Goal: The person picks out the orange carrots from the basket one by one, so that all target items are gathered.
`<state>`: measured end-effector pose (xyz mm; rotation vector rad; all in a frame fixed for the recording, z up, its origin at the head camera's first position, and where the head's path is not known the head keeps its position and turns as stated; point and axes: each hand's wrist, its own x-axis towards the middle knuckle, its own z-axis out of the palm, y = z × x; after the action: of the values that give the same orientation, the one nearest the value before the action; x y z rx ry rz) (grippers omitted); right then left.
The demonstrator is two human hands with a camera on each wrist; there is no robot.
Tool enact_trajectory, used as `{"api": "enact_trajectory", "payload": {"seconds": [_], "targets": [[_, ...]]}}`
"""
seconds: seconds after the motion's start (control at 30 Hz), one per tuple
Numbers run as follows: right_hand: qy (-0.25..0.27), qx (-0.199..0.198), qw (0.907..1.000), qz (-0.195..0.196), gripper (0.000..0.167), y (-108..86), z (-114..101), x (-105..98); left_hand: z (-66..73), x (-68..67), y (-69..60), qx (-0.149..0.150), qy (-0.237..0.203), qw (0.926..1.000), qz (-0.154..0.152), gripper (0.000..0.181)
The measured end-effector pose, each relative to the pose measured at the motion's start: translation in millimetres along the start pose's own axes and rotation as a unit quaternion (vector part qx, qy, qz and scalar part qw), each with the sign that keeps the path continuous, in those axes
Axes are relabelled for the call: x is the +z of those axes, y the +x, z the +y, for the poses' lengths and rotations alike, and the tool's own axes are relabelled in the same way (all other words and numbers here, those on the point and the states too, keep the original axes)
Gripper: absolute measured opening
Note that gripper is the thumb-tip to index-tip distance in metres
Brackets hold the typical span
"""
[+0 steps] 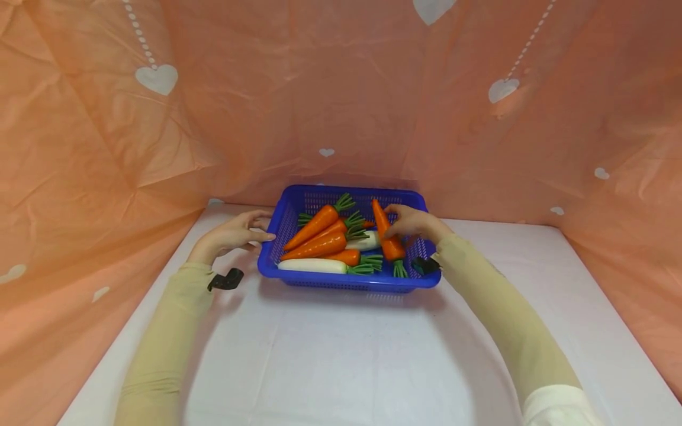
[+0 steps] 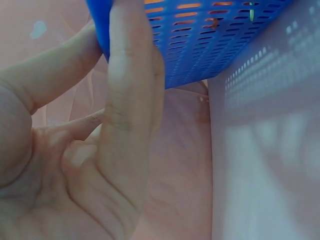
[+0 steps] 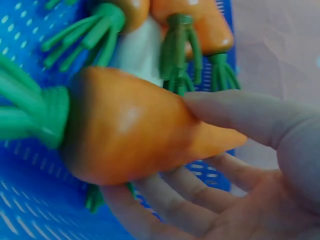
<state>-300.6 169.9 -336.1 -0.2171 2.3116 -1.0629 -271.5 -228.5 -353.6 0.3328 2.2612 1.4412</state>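
Head view. One blue basket point(image 1: 341, 276), perforated, stands on a white table point(image 1: 319, 355) before a peach cloth point(image 1: 346, 89) printed with white hearts. Contents: several orange carrots point(image 1: 317, 225) with green stalks, lying slantwise, mostly left of the middle; one white radish point(image 1: 311, 265) along the near wall; a second pale root point(image 1: 364, 241), partly covered, near the middle. Left hand point(image 1: 230, 234): grips the basket's left rim. Right hand point(image 1: 417, 223): pinches a single carrot point(image 1: 393, 249) at the basket's right end, tip toward the far wall, stalks toward the near one.

Left wrist view. The rim sits between thumb and fingers; orange shows through the slotted wall.

Right wrist view. The single carrot lies between thumb and curled fingers, held toward its narrower half; whether it touches the basket floor cannot be told.
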Motion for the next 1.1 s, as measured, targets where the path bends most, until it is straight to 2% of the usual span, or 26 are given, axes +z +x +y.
{"api": "enact_trajectory", "payload": {"seconds": [0.13,0.3,0.47,0.77,0.93,1.1], "targets": [[0.029,-0.044,0.9980,0.036,0.071,-7.2,-2.6,-8.2,-0.5,0.6,-0.2,0.004,-0.007,1.0000,-0.002,0.070],[0.080,-0.093,0.9912,0.051,0.073,-21.9,-8.2,-22.7,-1.2,0.9,-1.8,0.004,-0.009,0.9999,-0.006,0.070],[0.109,-0.119,0.9848,0.065,0.072,-40.8,-10.0,-36.3,-0.8,1.8,-2.3,0.003,-0.003,1.0000,-0.002,0.070],[0.142,-0.107,0.9805,0.083,0.079,-74.2,6.0,-62.6,-4.6,2.4,-0.9,-0.001,-0.001,1.0000,0.006,0.069],[0.152,-0.096,0.9781,0.105,0.078,-89.3,23.9,-76.8,-4.7,3.3,-0.6,0.000,-0.007,0.9999,0.014,0.068],[0.141,-0.086,0.9782,0.126,0.077,-99.0,47.1,-85.4,-3.8,2.3,-0.8,-0.001,-0.007,0.9999,0.010,0.069]]}}
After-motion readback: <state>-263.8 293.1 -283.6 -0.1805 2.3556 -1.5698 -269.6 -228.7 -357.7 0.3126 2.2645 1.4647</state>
